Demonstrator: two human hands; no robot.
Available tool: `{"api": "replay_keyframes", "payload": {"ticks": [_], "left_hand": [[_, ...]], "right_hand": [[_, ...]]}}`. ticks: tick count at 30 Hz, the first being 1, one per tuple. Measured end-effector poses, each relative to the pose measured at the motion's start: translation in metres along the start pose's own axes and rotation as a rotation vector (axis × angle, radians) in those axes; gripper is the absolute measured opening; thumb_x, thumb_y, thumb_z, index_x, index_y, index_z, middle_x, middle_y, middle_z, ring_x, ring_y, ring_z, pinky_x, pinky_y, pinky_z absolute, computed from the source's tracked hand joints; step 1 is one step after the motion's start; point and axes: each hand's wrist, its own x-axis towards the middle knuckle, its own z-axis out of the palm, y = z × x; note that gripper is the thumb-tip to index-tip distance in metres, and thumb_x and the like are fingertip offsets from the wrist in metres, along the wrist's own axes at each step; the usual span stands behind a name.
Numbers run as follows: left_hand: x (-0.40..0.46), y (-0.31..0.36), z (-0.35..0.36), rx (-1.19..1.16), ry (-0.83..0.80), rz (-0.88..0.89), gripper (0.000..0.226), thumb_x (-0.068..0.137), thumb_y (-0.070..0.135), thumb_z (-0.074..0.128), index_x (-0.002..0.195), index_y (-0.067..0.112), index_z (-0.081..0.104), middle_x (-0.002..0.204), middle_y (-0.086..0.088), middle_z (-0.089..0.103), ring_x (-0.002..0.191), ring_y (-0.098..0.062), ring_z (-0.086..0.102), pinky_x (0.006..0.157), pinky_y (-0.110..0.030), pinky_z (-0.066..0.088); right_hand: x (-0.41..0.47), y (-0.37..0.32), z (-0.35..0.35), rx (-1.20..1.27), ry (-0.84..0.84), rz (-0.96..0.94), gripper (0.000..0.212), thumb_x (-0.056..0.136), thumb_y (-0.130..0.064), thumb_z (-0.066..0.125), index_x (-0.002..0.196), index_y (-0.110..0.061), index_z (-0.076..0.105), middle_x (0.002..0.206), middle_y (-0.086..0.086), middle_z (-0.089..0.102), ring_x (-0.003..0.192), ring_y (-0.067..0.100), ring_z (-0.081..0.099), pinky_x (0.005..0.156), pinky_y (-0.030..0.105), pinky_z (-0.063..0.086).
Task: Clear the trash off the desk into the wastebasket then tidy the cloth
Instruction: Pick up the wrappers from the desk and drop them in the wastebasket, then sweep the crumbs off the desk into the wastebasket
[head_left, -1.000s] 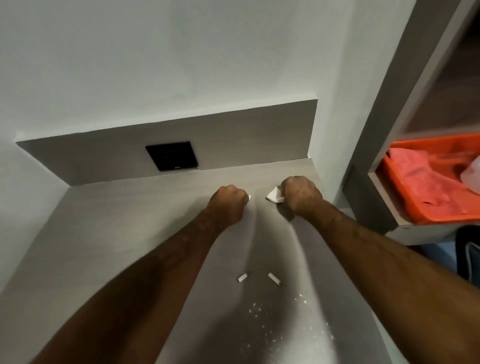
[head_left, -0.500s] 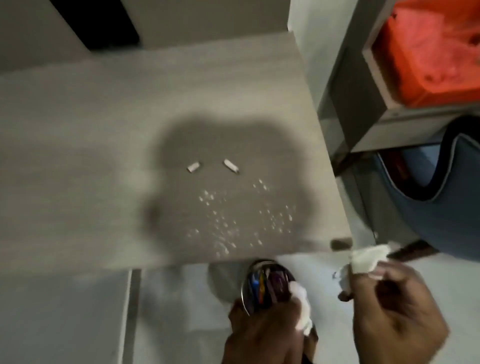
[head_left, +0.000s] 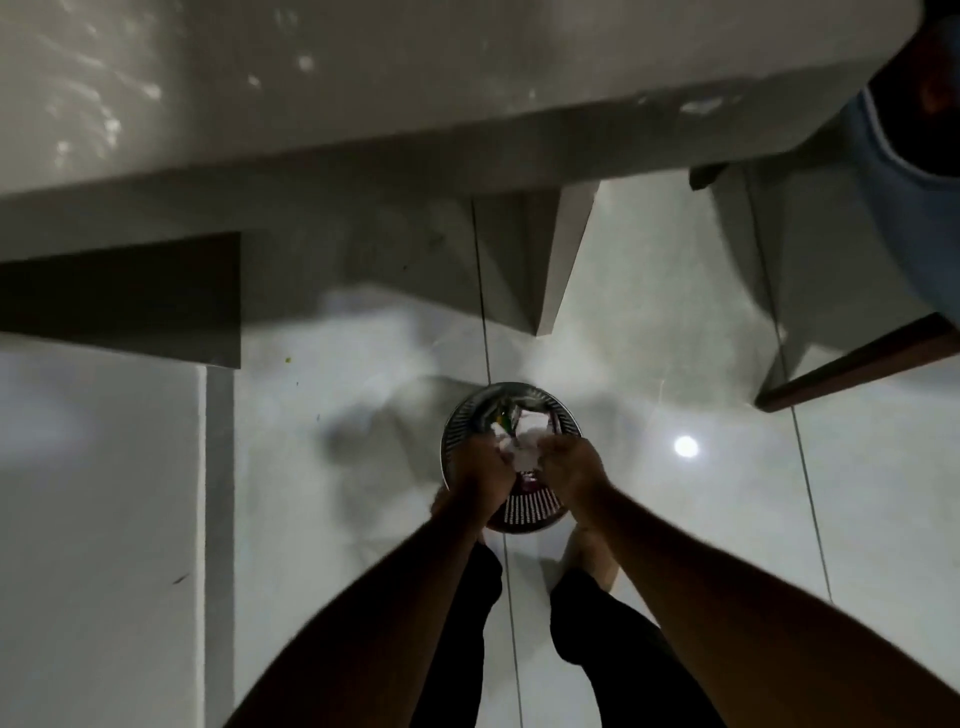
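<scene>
I'm looking straight down at the floor (head_left: 675, 519), with both arms reaching to the wastebasket (head_left: 524, 512) that stands on the pale tiles just in front of my feet. The left hand (head_left: 480, 470) and the right hand (head_left: 571, 467) hang side by side over the basket's open mouth, knuckles toward me. Between them sits a blurred patch of white trash (head_left: 524, 449) — crumpled paper, as far as I can make out — touching both hands and lying within the rim. The fingers of each hand curl downward around that white stuff, yet motion blur hides whether they are clamped on it or spread, so I cannot tell. Inside the basket, beyond the hands, I see a few coloured scraps. The basket's wall is perforated metal, visible below my wrists. The bench (head_left: 363, 78) crosses the top of the view, its front edge well apart from the basket — small white specks scattered on its surface.
</scene>
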Motion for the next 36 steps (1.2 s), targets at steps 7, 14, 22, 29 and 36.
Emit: {"api": "replay_keyframes", "payload": {"ticks": [7,14,22,29,36], "left_hand": [[-0.033,0.028,-0.052,-0.021,0.06,0.118,0.041,0.098,0.011,0.045,0.138,0.013,0.054,0.122,-0.016,0.07,0.112,-0.03,0.066,0.098,-0.029,0.052],[-0.194,0.07,-0.199,-0.178,0.41,0.462,0.018,0.091,0.029,0.056,0.095,0.022,0.072,0.08,0.005,0.075,0.065,-0.002,0.069,0.068,-0.013,0.057],[-0.178,0.188,-0.395,0.159,0.852,0.527,0.017,0.094,0.016,0.058,0.104,0.01,0.071,0.095,-0.011,0.072,0.087,-0.028,0.068,0.078,-0.037,0.055],[-0.104,0.193,-0.447,0.488,0.512,0.424,0.03,0.094,0.012,0.043,0.116,0.012,0.064,0.114,-0.016,0.059,0.108,-0.034,0.057,0.089,-0.042,0.052],[-0.135,0.201,-0.444,0.337,0.71,0.615,0.023,0.092,0.008,0.051,0.103,0.009,0.071,0.103,-0.011,0.069,0.093,-0.027,0.067,0.081,-0.034,0.057]], "right_hand": [[-0.047,-0.034,-0.013,0.293,-0.077,0.059,0.025,0.095,0.004,0.05,0.106,-0.008,0.069,0.11,0.023,0.062,0.086,0.032,0.071,0.066,0.038,0.061],[-0.247,-0.128,-0.041,-0.094,0.25,-0.723,0.017,0.084,-0.032,0.069,0.083,-0.049,0.071,0.084,-0.017,0.075,0.071,0.001,0.072,0.064,0.023,0.058],[-0.357,-0.378,-0.062,-0.371,0.599,-1.117,0.017,0.091,-0.022,0.064,0.104,-0.014,0.073,0.102,0.005,0.073,0.091,0.022,0.068,0.081,0.036,0.055],[-0.309,-0.458,-0.031,-1.187,0.462,-0.772,0.026,0.096,-0.015,0.051,0.118,-0.012,0.065,0.117,0.012,0.065,0.108,0.031,0.062,0.086,0.039,0.055],[-0.316,-0.44,-0.035,-0.785,0.486,-0.771,0.027,0.091,-0.006,0.051,0.104,-0.012,0.074,0.107,0.01,0.071,0.097,0.03,0.068,0.085,0.038,0.058]]}}
